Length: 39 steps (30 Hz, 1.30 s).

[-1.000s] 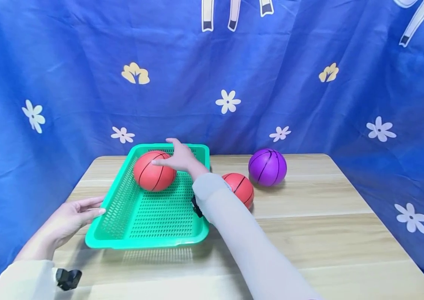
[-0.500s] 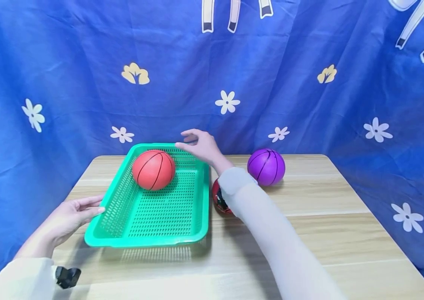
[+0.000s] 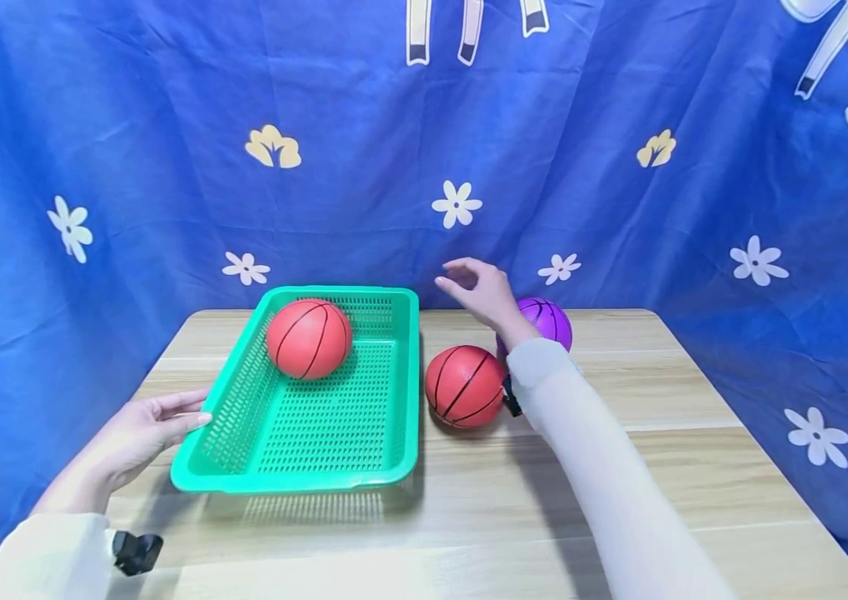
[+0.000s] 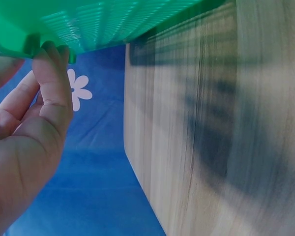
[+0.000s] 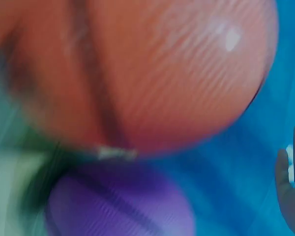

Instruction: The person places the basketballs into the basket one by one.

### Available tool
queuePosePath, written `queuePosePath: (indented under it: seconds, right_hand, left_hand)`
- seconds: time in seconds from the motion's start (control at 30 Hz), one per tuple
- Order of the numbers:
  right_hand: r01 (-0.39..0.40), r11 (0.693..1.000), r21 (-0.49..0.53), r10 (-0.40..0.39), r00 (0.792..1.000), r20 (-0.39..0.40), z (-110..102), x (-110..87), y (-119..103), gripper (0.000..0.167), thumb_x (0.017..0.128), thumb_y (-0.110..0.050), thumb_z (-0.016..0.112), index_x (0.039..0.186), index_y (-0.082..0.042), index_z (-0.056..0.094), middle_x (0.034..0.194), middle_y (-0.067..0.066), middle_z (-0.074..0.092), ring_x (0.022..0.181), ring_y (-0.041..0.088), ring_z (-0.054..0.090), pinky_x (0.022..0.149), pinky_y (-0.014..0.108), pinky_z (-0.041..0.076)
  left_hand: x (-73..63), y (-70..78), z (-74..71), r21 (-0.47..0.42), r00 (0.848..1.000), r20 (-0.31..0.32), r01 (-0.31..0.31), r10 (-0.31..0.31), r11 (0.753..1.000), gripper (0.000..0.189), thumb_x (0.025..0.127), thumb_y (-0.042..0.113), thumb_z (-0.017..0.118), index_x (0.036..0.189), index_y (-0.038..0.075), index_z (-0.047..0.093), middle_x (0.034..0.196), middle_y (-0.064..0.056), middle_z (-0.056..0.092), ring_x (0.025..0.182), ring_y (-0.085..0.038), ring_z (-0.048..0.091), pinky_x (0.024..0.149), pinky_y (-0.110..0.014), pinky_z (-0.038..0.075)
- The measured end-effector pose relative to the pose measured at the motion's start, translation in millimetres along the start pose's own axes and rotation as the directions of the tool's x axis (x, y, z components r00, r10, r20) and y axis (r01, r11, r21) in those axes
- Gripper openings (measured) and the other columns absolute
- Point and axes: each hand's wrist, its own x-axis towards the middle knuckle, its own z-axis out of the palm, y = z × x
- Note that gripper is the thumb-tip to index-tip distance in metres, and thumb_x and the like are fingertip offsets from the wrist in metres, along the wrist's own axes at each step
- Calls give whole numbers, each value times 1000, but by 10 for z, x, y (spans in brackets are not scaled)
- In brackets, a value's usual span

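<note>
The left hand's [image 3: 142, 433] fingers pinch the green perforated basket [image 3: 322, 433], whose outer side wall only the left wrist view shows; the right hand [image 3: 486, 293], fingers loosely curved, holds nothing, farther right than a second ago; two red basketballs, one [image 3: 309, 339] inside the basket, one [image 3: 465, 387] beside it; one purple basketball [image 3: 551, 321].

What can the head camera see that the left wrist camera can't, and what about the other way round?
Only the head camera: the red ball in the basket, the red ball on the table, the purple ball and the right hand.

Only the left wrist camera: the outside of the basket's wall, seen from below, with the left hand's fingers close up at its edge.

Both: the green basket, the left hand, the table and the blue curtain.
</note>
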Motion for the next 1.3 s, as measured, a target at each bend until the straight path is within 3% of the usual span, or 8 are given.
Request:
queuePosePath:
  seconds: [0.13, 0.33, 0.47, 0.7, 1.03, 1.3]
  right_hand:
    - [-31, 996, -83, 30, 999, -11, -206, -74, 204, 43, 87, -42, 68, 120, -14, 65, 118, 6, 64, 108, 22, 59, 93, 39, 48]
    - [-108, 970, -216, 99, 994, -51, -465, -198, 489, 56, 87, -53, 63, 129, -16, 59, 130, 6, 56, 123, 25, 47, 105, 44, 36]
    - [-147, 957, -249, 131, 988, -80, -578, -291, 643, 61, 86, -56, 62, 132, -16, 57, 136, 7, 52, 130, 29, 39, 108, 49, 29]
    - [-211, 951, -225, 190, 975, -111, -677, -467, 898, 73, 77, -54, 73, 137, -18, 51, 143, 13, 42, 132, 36, 32, 106, 60, 27]
    - [-274, 950, -152, 265, 961, -77, -687, -703, 1214, 97, 72, -48, 81, 150, -24, 29, 150, 19, 22, 135, 39, 25, 104, 62, 30]
    - [-278, 955, -105, 278, 960, -16, -651, -873, 1374, 115, 68, -43, 85, 155, -25, 11, 152, 25, 13, 131, 46, 29, 102, 62, 33]
  left_hand:
    - [3, 2, 2, -17, 1000, 5, -10, 10, 1000, 61, 97, 15, 58, 140, -18, 28, 117, 9, 58, 98, 5, 57, 82, -15, 50]
    - [-2, 7, -3, -6, 1000, 7, 0, 0, 1000, 61, 97, 15, 57, 140, -16, 28, 121, 3, 57, 98, 6, 56, 82, -14, 49]
    - [-5, 7, -6, -11, 1000, 8, 1, 0, 1000, 62, 97, 16, 58, 140, -17, 29, 121, 5, 58, 99, 6, 56, 82, -14, 49]
    - [0, -14, -29, -50, 1000, 6, 5, -4, 999, 63, 96, 18, 60, 140, -16, 31, 110, 21, 58, 98, 3, 58, 82, -15, 50]
    - [-5, -29, -31, -35, 1000, -1, 11, -11, 999, 62, 95, 19, 61, 140, -15, 33, 111, 20, 58, 99, 4, 57, 82, -13, 49]
    - [0, -13, -3, -16, 1000, 1, -4, 4, 1000, 62, 97, 17, 58, 140, -16, 29, 119, 9, 57, 99, 6, 56, 83, -13, 49]
